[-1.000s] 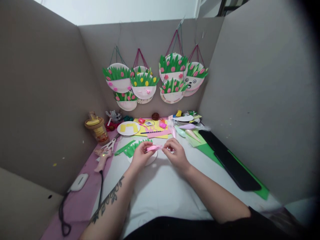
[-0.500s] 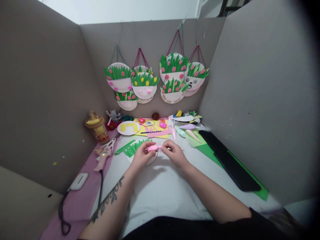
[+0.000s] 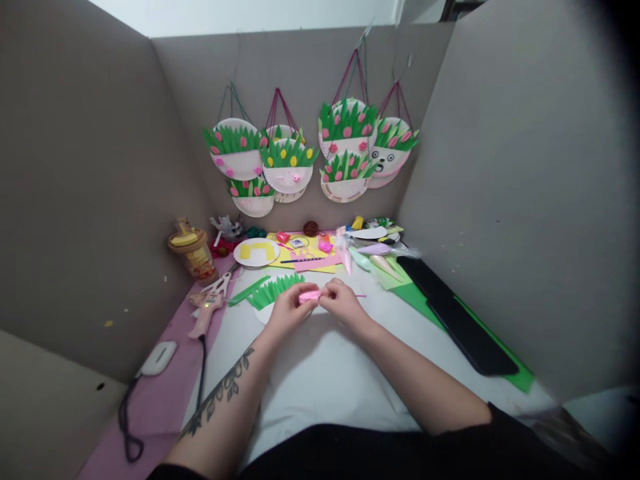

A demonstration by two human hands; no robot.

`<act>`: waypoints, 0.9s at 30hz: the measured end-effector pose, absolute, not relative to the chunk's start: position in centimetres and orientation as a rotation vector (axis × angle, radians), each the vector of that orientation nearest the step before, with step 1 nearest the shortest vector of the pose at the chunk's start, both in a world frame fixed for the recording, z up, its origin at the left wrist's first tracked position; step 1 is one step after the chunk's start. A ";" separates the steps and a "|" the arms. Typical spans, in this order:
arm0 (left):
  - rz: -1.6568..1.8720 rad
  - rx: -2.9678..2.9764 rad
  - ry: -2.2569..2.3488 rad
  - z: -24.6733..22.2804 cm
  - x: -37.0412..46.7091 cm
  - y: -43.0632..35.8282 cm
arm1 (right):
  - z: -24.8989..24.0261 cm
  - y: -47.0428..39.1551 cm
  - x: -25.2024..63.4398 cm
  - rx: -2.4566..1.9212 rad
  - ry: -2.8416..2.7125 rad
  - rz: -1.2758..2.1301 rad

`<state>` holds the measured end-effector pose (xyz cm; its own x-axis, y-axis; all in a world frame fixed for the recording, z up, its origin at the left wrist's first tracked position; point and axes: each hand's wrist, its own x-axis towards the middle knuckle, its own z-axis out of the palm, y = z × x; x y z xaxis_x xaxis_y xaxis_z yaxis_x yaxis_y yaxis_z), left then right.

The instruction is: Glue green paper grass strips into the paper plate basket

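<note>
A small bright pink piece, its exact kind unclear, is held between both hands above the middle of the table. My left hand is closed around its left part, thumb below and fingers above. On its right end, the fingers of my right hand are pinched together. A thin pink stick pokes out to the right behind my right hand. Just behind and left of my left hand lies a white paper plate with a green paper grass fringe, partly covered by that hand.
Left are a glue gun, scissors, a lidded cup and a green strip. Behind lie a plate with yellow pieces and piping bags. A long black object lies right. Decorated plates hang on the back wall.
The pink piece and my left hand have shifted slightly right. My right hand has closed in on the piece, and the thin stick shows more clearly. The view has tilted slightly.
</note>
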<state>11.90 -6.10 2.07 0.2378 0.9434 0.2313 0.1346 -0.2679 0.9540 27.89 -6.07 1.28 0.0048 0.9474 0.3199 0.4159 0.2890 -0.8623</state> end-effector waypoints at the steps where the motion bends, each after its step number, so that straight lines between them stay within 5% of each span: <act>1: 1.175 1.543 1.039 2.0 11.8 -5.9 | 1.6 -6.4 28.0 -1.240 -1.581 0.645; 6: 1.299 1.302 0.983 1.7 11.4 -5.2 | 2.6 -7.4 28.3 -1.004 -1.627 0.564; 14: 1.335 1.753 0.900 2.3 11.5 -6.6 | 2.5 -7.0 28.5 -1.076 -1.524 0.618; 22: 0.966 1.315 0.837 2.1 11.6 -6.3 | 2.4 -6.9 29.4 -0.890 -1.634 0.699; 27: 1.145 1.296 0.862 1.6 11.4 -5.6 | 2.4 -6.4 30.1 -0.927 -1.701 0.681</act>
